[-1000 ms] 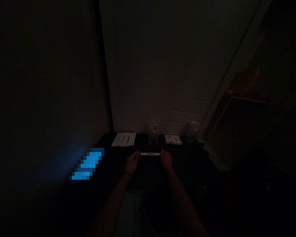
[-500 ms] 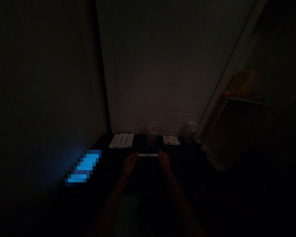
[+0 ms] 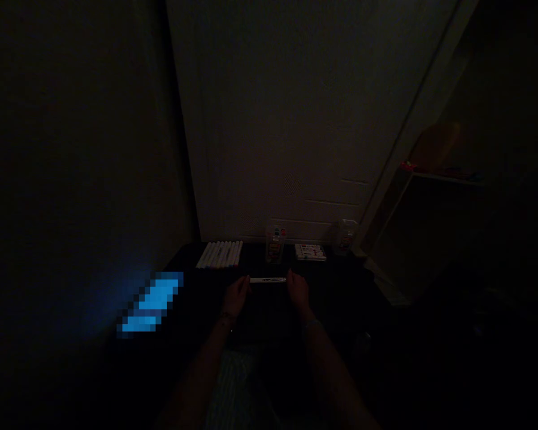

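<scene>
The scene is very dark. A white marker (image 3: 268,280) lies level between my two hands above a dark table (image 3: 341,286). My left hand (image 3: 235,295) pinches its left end and my right hand (image 3: 297,291) pinches its right end. Behind them, a row of several white markers (image 3: 219,253) lies side by side on the table. A small clear cup (image 3: 274,244) with coloured caps stands just right of that row.
A flat pack of markers (image 3: 311,252) and a clear container (image 3: 347,236) sit at the table's back right. A glowing blue screen (image 3: 151,302) lies at the left. A pale wall (image 3: 296,119) rises behind, and a white shelf (image 3: 430,179) stands at the right.
Only the view has shifted slightly. Both hands still hold the marker by its ends in about the same place.
</scene>
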Demonstrator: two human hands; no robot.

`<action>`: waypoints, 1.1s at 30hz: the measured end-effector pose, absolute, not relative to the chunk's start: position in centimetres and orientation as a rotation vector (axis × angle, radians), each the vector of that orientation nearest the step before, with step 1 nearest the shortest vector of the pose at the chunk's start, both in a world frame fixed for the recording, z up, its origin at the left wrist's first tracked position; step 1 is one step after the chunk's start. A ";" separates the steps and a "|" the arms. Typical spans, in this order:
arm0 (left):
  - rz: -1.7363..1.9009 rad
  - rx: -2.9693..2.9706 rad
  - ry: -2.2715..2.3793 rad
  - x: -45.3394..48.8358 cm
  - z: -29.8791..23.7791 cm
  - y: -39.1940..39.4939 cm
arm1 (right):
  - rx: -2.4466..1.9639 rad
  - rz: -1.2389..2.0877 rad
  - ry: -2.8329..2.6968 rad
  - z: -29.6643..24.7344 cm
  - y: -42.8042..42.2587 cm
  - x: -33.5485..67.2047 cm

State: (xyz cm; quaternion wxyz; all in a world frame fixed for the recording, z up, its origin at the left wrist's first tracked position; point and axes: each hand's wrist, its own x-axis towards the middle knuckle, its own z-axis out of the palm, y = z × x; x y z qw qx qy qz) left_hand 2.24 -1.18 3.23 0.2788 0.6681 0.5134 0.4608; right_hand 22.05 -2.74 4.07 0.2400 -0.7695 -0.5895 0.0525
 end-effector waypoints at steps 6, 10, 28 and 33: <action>1.197 1.830 1.409 2.2 2.9 -0.9 | -2.097 0.134 -1.626 3.8 -2.6 22.2; 1.221 1.842 1.406 2.2 2.7 -0.8 | -2.091 0.120 -1.611 3.6 -2.4 22.3; 1.172 1.827 1.388 2.1 2.8 -0.7 | -2.102 0.125 -1.606 3.5 -2.2 22.4; 1.178 1.777 1.344 2.2 3.0 -0.7 | -2.083 0.077 -1.596 3.1 -2.0 22.3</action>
